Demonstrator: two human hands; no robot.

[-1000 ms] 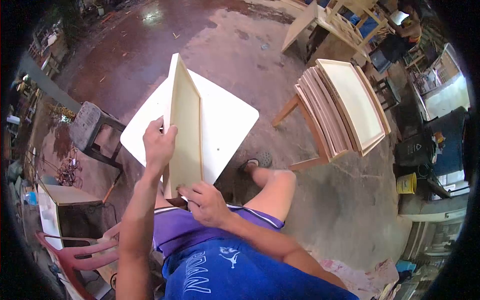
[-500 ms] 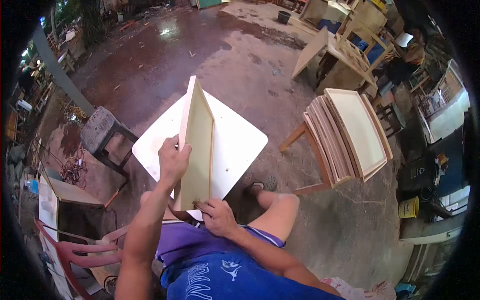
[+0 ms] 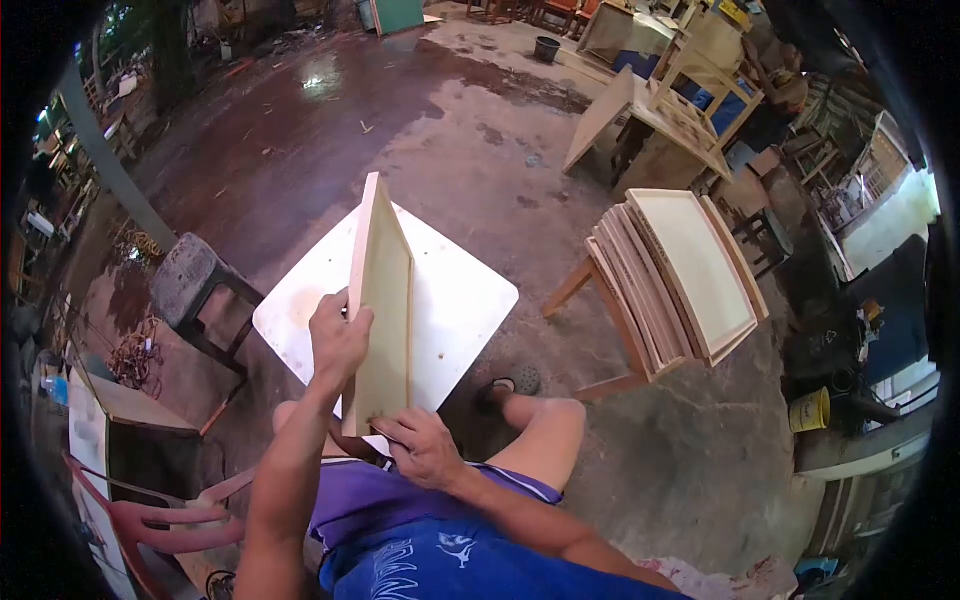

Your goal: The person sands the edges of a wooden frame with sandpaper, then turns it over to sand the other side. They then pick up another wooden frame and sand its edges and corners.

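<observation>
A shallow wooden tray-like panel (image 3: 385, 310) with raised edges stands upright on its long side over a white square tabletop (image 3: 460, 310). My left hand (image 3: 340, 340) is closed around the panel's upper left edge, thumb on the inner side. At the near lower corner, my right hand (image 3: 425, 450) is closed with its fingertips pressed against the end of the panel. Whatever lies under those fingertips is too small and hidden to name.
Similar panels (image 3: 690, 260) are stacked on a wooden stand to the right. A dark stool (image 3: 195, 275) stands left, a reddish plastic chair (image 3: 170, 525) lower left. Wooden furniture pieces (image 3: 650, 120) and a partly visible person (image 3: 785, 90) are at the upper right. A yellow bucket (image 3: 810, 410) sits far right.
The whole view has shifted slightly, so the panel and tabletop appear a little lower and further left. Both hands keep their places on the panel.
</observation>
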